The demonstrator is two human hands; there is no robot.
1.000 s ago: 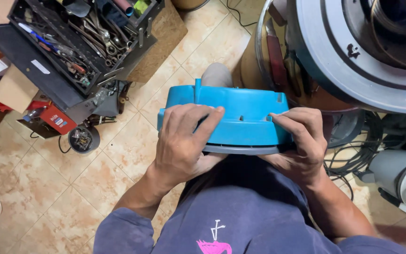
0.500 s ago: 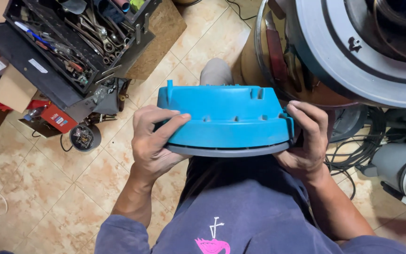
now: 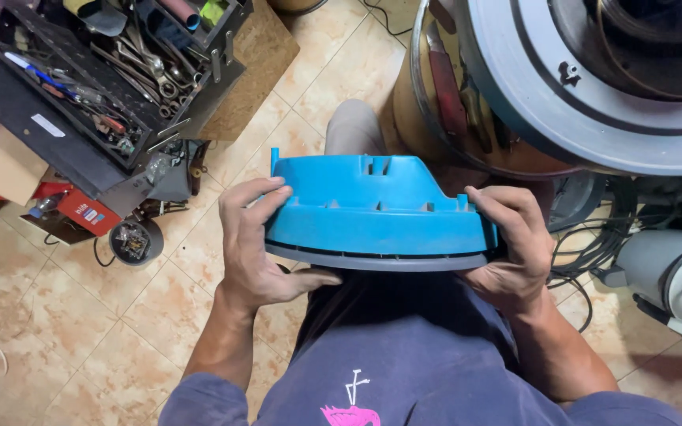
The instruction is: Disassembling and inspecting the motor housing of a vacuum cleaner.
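In the middle of the frame a blue plastic housing [image 3: 376,209], rounded at its near edge and ribbed along the top, is held level above the person's lap. A grey rim runs along its lower edge.

The left hand [image 3: 258,244] grips the left end of the housing: its fingers [image 3: 250,193] curl over the top of the blue shell and the thumb reaches underneath, so the hand is closed around the edge. The right hand [image 3: 507,248] clasps the right end in the same way, fingers lying over the upper face and palm pressed against the side, closed on the housing as well. Both forearms come up from the lower edge of the frame, out of a dark blue shirt [image 3: 404,363] with a pink print.

In the upper left of the frame an open black toolbox [image 3: 112,71] sits on the tiled floor [image 3: 65,315], its trays full of spanners, pliers and screwdrivers. Just below it lie a red box [image 3: 84,211] and a small round black part [image 3: 132,241] with a cable. A cardboard box [image 3: 5,166] shows at the left edge.

The upper right of the frame is filled by a large round grey machine body [image 3: 593,87] with a metal drum [image 3: 436,95] beneath it. In the right part, black cables [image 3: 593,252] lie coiled on the floor beside a white and grey appliance [image 3: 672,276].
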